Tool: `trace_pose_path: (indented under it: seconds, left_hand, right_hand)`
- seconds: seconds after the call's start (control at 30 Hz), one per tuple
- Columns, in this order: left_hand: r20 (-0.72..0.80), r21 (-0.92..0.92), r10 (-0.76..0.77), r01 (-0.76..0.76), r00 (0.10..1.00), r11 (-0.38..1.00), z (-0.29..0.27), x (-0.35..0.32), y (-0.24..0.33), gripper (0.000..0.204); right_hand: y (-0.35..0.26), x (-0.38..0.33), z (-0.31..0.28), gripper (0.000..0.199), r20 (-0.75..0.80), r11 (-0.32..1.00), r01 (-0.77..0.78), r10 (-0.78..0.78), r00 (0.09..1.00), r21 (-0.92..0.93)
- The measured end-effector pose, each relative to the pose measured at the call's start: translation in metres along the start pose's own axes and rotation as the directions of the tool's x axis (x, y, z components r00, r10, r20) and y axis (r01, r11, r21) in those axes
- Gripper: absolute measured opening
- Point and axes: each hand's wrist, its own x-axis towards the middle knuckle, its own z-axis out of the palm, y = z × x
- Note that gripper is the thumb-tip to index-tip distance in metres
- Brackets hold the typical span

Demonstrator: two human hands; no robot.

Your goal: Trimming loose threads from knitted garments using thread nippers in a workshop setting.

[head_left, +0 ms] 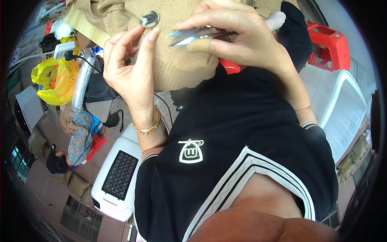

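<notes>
My left hand [135, 64] is raised, its thumb and index finger pinching a round, dark, glossy button [149, 19]. In my right hand [246, 38] is a pair of thread snips [189, 39], gripped between fingers and thumb. The two pointed blades are apart and aim left, toward the button and the left thumb. A yellowish cover wraps part of my right thumb. Under both hands a tan knit garment [177, 74] lies over my lap, its ribbed edge toward me. Whether a thread runs from the button is too small to tell.
To the right stand a red plastic stool [328, 44] and a translucent white bin [336, 105]. On the left are a yellow plastic bag [56, 82], a white case with a black mesh panel [119, 175], cables, and another person [60, 159] farther off.
</notes>
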Motion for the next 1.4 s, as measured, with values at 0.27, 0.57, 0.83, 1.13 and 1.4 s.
trace_pose_path:
  seconds: [0.27,0.57,0.83,1.13,1.4]
  left_hand:
    - [0.016,0.114,0.19,-0.19,0.982,0.975,-0.003,0.006,-0.005,0.009]
    - [0.023,-0.159,0.04,-0.036,0.999,0.987,-0.004,0.005,-0.014,0.008]
    - [0.014,-0.056,0.058,-0.057,0.998,0.997,-0.01,0.0,-0.016,0.012]
    - [-0.008,0.005,0.127,-0.127,0.992,0.992,-0.004,0.005,-0.01,0.01]
    - [-0.076,-0.162,0.053,-0.065,0.996,0.985,-0.001,0.006,-0.013,0.006]
  right_hand:
    - [-0.022,0.027,-0.008,0.028,0.243,0.843,0.08,0.062,0.968,-0.532]
    - [-0.017,0.033,0.001,0.025,0.126,0.936,-0.225,0.266,0.956,-0.269]
    - [-0.012,0.04,-0.001,0.031,0.089,0.919,-0.371,0.385,0.919,-0.135]
    - [0.0,0.038,0.004,0.03,0.071,0.961,-0.269,0.274,0.959,-0.069]
    - [0.017,0.044,0.023,0.023,-0.027,0.957,-0.284,0.283,0.959,-0.052]
